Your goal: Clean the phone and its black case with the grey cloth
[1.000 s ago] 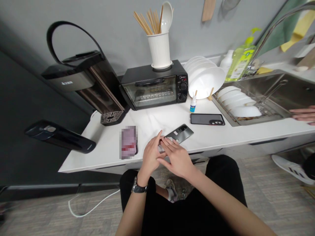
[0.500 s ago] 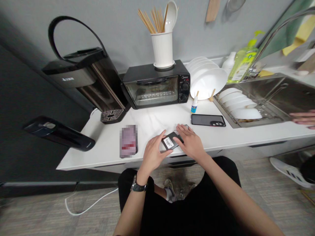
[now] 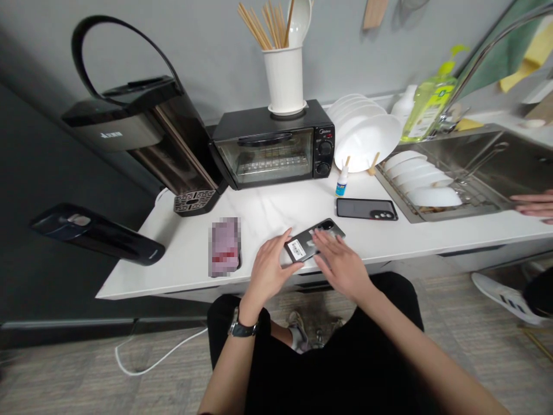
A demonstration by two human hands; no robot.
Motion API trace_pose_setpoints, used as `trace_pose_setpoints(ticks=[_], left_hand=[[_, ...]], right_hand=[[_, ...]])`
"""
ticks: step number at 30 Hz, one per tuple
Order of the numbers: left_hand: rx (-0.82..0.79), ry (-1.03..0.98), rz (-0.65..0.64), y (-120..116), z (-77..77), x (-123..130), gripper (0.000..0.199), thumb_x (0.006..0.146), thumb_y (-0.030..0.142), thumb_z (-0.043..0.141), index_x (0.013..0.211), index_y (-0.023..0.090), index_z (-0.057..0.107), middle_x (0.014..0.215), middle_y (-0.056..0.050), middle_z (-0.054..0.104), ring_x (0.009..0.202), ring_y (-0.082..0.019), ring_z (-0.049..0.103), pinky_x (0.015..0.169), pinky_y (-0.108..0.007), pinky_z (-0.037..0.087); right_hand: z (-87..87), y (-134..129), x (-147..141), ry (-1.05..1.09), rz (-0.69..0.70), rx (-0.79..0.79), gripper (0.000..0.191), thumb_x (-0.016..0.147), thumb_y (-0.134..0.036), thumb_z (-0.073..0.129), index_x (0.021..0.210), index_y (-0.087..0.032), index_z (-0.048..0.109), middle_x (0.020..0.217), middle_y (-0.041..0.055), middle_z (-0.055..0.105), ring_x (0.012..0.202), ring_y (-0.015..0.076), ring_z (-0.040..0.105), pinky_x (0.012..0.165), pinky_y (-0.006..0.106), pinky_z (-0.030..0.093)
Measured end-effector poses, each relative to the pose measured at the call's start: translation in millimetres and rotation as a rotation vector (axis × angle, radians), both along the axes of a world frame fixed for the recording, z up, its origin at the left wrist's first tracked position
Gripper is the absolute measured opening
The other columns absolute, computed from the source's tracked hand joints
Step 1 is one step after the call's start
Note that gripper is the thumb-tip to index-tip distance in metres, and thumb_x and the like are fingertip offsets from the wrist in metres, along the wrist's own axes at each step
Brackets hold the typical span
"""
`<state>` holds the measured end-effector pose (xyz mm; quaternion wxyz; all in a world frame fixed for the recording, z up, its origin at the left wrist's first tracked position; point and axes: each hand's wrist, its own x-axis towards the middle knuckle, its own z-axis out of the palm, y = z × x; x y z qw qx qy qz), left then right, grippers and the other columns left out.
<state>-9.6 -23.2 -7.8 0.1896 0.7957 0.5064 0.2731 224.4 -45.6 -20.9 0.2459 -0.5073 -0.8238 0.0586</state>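
White counter (image 3: 259, 210) against a grey wall (image 3: 203, 52). On it, flat near the front edge, a grey phone (image 3: 306, 238), back up. Left hand (image 3: 268, 268) closed around its near-left end, thumb and fingers at opposite edges. Right hand (image 3: 345, 268) fairly flat, not gripping the phone, fingers together over its back, thumb apart; beneath the fingertips, a pale scrap (image 3: 312, 235), cloth or film, unclear. Apparently mid-handling: label (image 3: 297, 249) in place, phone not lifted; amount done or left, impossible to tell. Farther out, a dark phone or case (image 3: 363, 208), small bottle (image 3: 341, 184) and toaster oven (image 3: 272, 159).
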Motion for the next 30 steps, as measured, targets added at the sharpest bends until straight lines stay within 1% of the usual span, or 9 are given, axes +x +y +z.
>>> trace_pose_setpoints(ticks=[3, 6, 11, 13, 15, 20, 23, 27, 30], left_hand=[[-0.015, 0.011, -0.013, 1, 2.8, 1, 0.088, 0.087, 0.033, 0.083, 0.161, 0.033, 0.037, 0.144, -0.007, 0.065, 0.134, -0.031, 0.059, 0.118, -0.052, 0.041], [-0.021, 0.009, -0.009, 2, 2.7, 1, 0.087, 0.088, 0.033, 0.081, 0.162, 0.034, 0.036, 0.145, -0.007, 0.065, 0.133, -0.03, 0.059, 0.118, -0.052, 0.041], [-0.005, 0.02, -0.009, 0, -6.0, -3, 0.083, 0.091, 0.015, 0.062, 0.166, 0.027, 0.028, 0.159, -0.012, 0.055, 0.143, -0.03, 0.054, 0.123, -0.054, 0.038], [-0.001, 0.027, -0.003, 0, -9.0, -5, 0.086, 0.088, 0.009, 0.054, 0.168, 0.023, 0.023, 0.164, -0.015, 0.048, 0.148, -0.03, 0.05, 0.125, -0.054, 0.036], [-0.024, 0.028, 0.004, -1, -9.5, -5, 0.09, 0.086, 0.009, 0.054, 0.169, 0.02, 0.019, 0.162, -0.016, 0.049, 0.147, -0.031, 0.051, 0.123, -0.055, 0.038], [-0.062, -0.007, 0.023, -1, -4.2, -1, 0.095, 0.088, 0.02, 0.07, 0.168, 0.026, 0.019, 0.151, -0.011, 0.062, 0.139, -0.03, 0.058, 0.124, -0.055, 0.037], [-0.048, -0.017, 0.02, -1, -2.1, 1, 0.101, 0.088, 0.03, 0.078, 0.168, 0.03, 0.017, 0.148, -0.009, 0.064, 0.137, -0.031, 0.059, 0.123, -0.055, 0.037], [-0.057, -0.003, 0.013, -2, 0.8, 2, 0.103, 0.087, 0.033, 0.083, 0.168, 0.033, 0.019, 0.148, -0.008, 0.064, 0.136, -0.031, 0.06, 0.121, -0.055, 0.038], [-0.068, 0.01, 0.003, -1, 3.7, 3, 0.1, 0.087, 0.031, 0.082, 0.167, 0.034, 0.022, 0.148, -0.008, 0.064, 0.136, -0.031, 0.06, 0.123, -0.057, 0.036]], right_hand=[[-0.5, 28, 20, -0.022, -0.097, 0.003, 0.05, 0.113, -0.036, 0.034, 0.155, -0.016, 0.053, 0.162, 0.0138, 0.05, 0.154, 0.0314, 0.043, 0.125, 0.06, 0.037], [0.9, 44, 3, -0.002, -0.115, 0.018, 0.055, 0.112, -0.036, 0.036, 0.157, -0.008, 0.048, 0.16, 0.0201, 0.051, 0.153, 0.0332, 0.044, 0.126, 0.058, 0.036], [3.7, 23, -65, 0.079, 0.063, 0.013, 0.06, 0.107, -0.031, 0.044, 0.157, 0.0, 0.042, 0.158, 0.0256, 0.051, 0.151, 0.0325, 0.047, 0.127, 0.053, 0.037], [3.9, 11, -80, 0.127, 0.075, 0.018, 0.065, 0.101, -0.026, 0.05, 0.158, 0.004, 0.037, 0.16, 0.0285, 0.047, 0.153, 0.0337, 0.043, 0.129, 0.053, 0.035], [3.8, 2, -83, 0.174, 0.078, 0.016, 0.066, 0.098, -0.021, 0.051, 0.157, 0.003, 0.035, 0.161, 0.0289, 0.046, 0.155, 0.0332, 0.041, 0.13, 0.054, 0.034], [4.2, -7, -60, 0.182, 0.152, 0.0, 0.045, 0.105, -0.026, 0.048, 0.147, -0.009, 0.044, 0.155, 0.0252, 0.054, 0.153, 0.0304, 0.045, 0.126, 0.057, 0.039], [1.7, -8, -39, 0.116, 0.148, 0.016, 0.045, 0.108, -0.033, 0.048, 0.147, -0.011, 0.043, 0.157, 0.0242, 0.053, 0.152, 0.0319, 0.045, 0.125, 0.057, 0.041], [-4.9, 9, 2, 0.053, 0.026, 0.076, 0.04, 0.108, -0.03, 0.044, 0.143, -0.013, 0.047, 0.162, 0.0216, 0.049, 0.152, 0.0338, 0.045, 0.124, 0.059, 0.042], [-5.8, 30, 17, 0.03, -0.097, 0.089, 0.045, 0.105, -0.026, 0.043, 0.146, -0.007, 0.044, 0.157, 0.0262, 0.052, 0.15, 0.036, 0.048, 0.123, 0.059, 0.041]])
